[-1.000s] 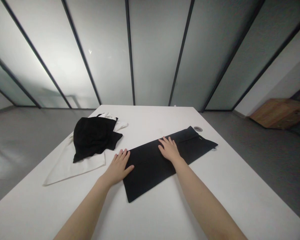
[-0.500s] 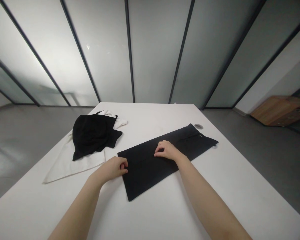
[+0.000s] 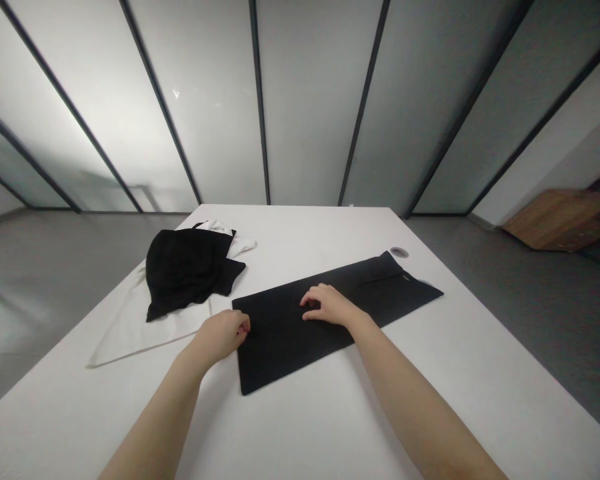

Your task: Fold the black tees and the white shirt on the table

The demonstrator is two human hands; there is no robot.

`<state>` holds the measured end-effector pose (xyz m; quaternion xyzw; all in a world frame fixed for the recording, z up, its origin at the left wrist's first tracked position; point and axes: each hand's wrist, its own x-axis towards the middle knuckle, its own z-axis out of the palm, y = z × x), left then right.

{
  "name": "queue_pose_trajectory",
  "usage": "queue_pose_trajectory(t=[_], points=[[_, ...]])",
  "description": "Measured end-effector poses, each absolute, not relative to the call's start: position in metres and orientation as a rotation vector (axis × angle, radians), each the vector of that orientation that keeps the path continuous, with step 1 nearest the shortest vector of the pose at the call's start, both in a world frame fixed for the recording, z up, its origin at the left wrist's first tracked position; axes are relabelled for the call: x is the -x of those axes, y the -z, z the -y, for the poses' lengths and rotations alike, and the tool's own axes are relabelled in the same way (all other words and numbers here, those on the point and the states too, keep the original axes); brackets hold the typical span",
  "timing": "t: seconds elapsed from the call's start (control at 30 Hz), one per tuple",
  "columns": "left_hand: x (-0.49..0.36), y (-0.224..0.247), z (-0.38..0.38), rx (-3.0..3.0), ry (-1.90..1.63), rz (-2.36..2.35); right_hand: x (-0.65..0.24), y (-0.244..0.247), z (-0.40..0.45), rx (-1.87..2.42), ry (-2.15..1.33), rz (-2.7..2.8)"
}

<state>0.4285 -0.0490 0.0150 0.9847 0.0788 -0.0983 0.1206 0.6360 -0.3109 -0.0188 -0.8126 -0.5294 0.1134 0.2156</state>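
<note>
A long, flat folded black garment [image 3: 290, 340] lies slantwise across the middle of the white table [image 3: 300, 433]. A small light label shows near its notched right end. My left hand [image 3: 225, 335] is at the garment's left edge, fingers curled closed around it; the exact pinch is partly hidden. Over the garment's middle, my right hand [image 3: 327, 305] rests with its thumb and fingers apart, nothing between them. I cannot tell how firmly its fingertips touch the fabric.
To the left, a heap of black cloth [image 3: 185, 270] lies on a white cloth [image 3: 140, 340], with more white fabric [image 3: 243, 247] behind it. A round grommet [image 3: 399, 253] sits near the table's far right corner. Frosted glass panels [image 3: 305, 100] stand beyond.
The garment has turned slightly, its left end shifting left and its right end a little toward me. My left hand has moved left with the edge. My right hand's fingers have spread.
</note>
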Motion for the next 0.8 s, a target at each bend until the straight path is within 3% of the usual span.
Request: queue_pose_trajectory(t=[0.23, 0.4, 0.6, 0.8], points=[[-0.437, 0.0, 0.087, -2.87, -0.066, 0.053, -0.62, 0.02, 0.294, 2.167, -0.373, 1.564], [-0.444, 0.012, 0.114, -2.94, 0.045, 0.053, -0.613, 0.015, 0.289, 2.244, -0.39, 1.521], [-0.446, 0.005, 0.115, -2.923, 0.174, -0.274, -0.592, 0.003, 0.278, 2.274, -0.548, 1.574], [-0.45, 0.027, 0.118, -2.896, -0.212, -0.149, -0.579, 0.011, 0.266, 2.389, -0.298, 1.367]])
